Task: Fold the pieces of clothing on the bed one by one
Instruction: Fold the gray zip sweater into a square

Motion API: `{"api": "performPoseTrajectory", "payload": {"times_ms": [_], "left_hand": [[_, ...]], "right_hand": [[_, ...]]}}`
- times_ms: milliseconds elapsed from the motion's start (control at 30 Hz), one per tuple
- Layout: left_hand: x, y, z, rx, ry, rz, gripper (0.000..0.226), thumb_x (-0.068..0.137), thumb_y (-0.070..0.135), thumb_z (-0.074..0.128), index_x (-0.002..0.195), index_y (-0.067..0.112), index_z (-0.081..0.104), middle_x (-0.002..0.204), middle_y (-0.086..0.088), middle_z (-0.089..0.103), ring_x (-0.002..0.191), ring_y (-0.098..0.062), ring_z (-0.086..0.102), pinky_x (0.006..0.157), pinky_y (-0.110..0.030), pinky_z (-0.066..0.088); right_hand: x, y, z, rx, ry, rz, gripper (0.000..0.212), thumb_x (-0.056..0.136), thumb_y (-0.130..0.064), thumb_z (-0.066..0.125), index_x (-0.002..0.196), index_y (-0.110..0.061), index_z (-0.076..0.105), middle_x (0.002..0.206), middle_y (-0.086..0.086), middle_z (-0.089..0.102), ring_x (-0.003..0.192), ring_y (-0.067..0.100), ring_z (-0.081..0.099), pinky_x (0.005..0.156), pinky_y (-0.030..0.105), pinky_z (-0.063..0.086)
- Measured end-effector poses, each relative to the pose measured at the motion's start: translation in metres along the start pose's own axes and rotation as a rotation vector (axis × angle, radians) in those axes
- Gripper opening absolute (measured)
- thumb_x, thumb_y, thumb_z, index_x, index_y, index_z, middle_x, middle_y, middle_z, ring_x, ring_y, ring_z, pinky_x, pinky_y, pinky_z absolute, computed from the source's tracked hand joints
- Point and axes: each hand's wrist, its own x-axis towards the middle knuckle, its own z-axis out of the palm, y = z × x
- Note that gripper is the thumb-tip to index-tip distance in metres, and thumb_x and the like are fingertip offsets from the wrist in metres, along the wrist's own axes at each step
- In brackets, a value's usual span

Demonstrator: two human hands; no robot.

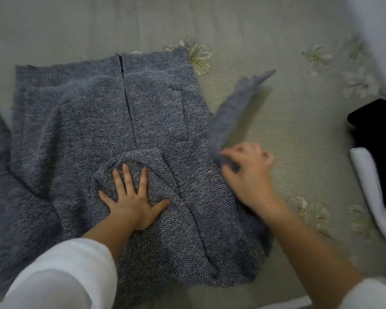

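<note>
knitted garment [94, 121]: grey-blue, coarse knit, spread flat on the bed in the left and centre of the frame. A dark slit runs down from its upper edge, and one part goes out of the frame at the left edge.
left hand [133, 197]: lower centre, fingers straight and spread apart, palm flat on the rounded neck part of the knitted garment. It grasps nothing.
right hand [247, 172]: right of centre, blurred, fingers curled and clamped on the lower end of the sleeve.
sleeve [236, 110]: raised off the bed and pointing to the upper right, blurred. Its shadow falls on the cover just beside it.
white cuffs [54, 275]: on both arms, in the lower corners of the frame.
bed cover [288, 134]: beige-green, finely ribbed, with pale flower prints above the knitted garment and on the right side.
black garment [374, 123]: at the right edge, on the cover, well apart from the knitted garment.
white cloth [370, 192]: folded, at the right edge, touching the black garment.
upper right corner: a pale shape, I cannot tell what it is.
</note>
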Motion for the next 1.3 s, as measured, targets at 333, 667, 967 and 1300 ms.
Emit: {"api": "performPoseTrajectory", "payload": {"times_ms": [333, 667, 967, 1300], "left_hand": [[0.0, 0.002, -0.003, 0.022, -0.016, -0.004, 0.105, 0.049, 0.096, 0.001, 0.109, 0.034, -0.059, 0.115, -0.009, -0.068, 0.1, -0.031, -0.062, 0.101, -0.073, -0.009], [0.003, 0.002, -0.006, -0.006, -0.031, -0.01, 0.107, 0.047, 0.097, 0.005, 0.108, 0.036, -0.058, 0.123, -0.008, -0.064, 0.121, -0.035, -0.053, 0.102, -0.073, -0.008], [0.004, -0.001, 0.004, -0.045, 0.097, -0.012, 0.107, 0.04, 0.1, -0.002, 0.111, 0.041, -0.055, 0.14, -0.009, -0.052, 0.132, -0.035, -0.043, 0.104, -0.07, -0.01], [-0.022, 0.054, 0.037, -0.301, 0.683, 0.207, 0.076, 0.092, 0.036, 0.045, 0.151, 0.02, 0.001, 0.159, -0.001, -0.017, 0.144, -0.014, -0.023, 0.112, -0.052, -0.019]], "right_hand": [[0.031, -0.01, 0.027, 0.472, -0.109, 0.578, 0.045, 0.084, -0.038, 0.067, 0.123, -0.017, 0.057, 0.12, 0.002, 0.061, 0.109, 0.016, 0.057, 0.091, 0.03, 0.046], [0.085, -0.021, 0.002, 1.073, -0.38, 0.799, 0.049, 0.07, -0.017, 0.081, 0.113, 0.0, 0.064, 0.092, 0.011, 0.074, 0.086, 0.028, 0.07, 0.09, 0.043, 0.054], [0.016, 0.099, -0.106, 1.13, 0.708, 0.82, 0.029, 0.086, -0.019, 0.07, 0.112, -0.008, 0.064, 0.103, 0.006, 0.071, 0.094, 0.021, 0.069, 0.087, 0.04, 0.056], [-0.091, 0.222, -0.075, 1.191, 0.408, 1.297, 0.02, 0.083, 0.002, 0.049, 0.085, -0.016, 0.059, 0.089, 0.002, 0.061, 0.083, 0.02, 0.06, 0.067, 0.029, 0.051]]}}
